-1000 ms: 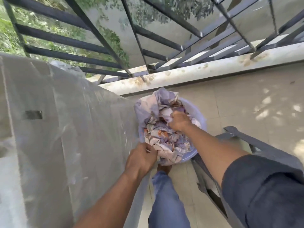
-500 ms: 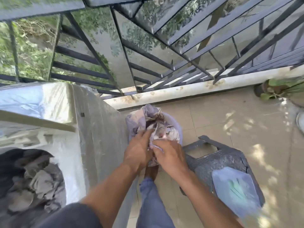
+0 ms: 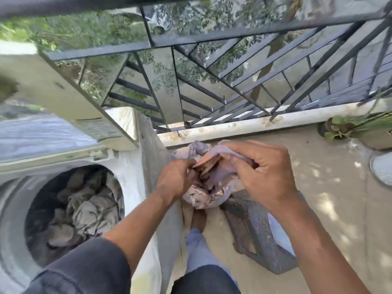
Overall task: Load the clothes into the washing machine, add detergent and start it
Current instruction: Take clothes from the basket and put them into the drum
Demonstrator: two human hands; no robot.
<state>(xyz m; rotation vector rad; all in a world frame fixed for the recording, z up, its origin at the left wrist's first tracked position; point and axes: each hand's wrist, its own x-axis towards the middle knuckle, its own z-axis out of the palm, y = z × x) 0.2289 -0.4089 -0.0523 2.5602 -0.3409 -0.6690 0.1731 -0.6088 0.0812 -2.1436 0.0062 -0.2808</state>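
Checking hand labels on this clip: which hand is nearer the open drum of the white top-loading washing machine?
Left. The left hand grips the pale lilac bundle of clothes just beyond the white washing machine; the right hand grips it farther out.

railing (image 3: 244,66) | potted plant (image 3: 339,129) | dark stool (image 3: 261,236) | tiled floor (image 3: 331,209)

Tiled balcony floor (image 3: 331,200) dappled with sun; dark metal railing (image 3: 244,88) on a stained white kerb (image 3: 254,124), greenery beyond; potted plant (image 3: 339,128) at right, grey stool (image 3: 261,236) below
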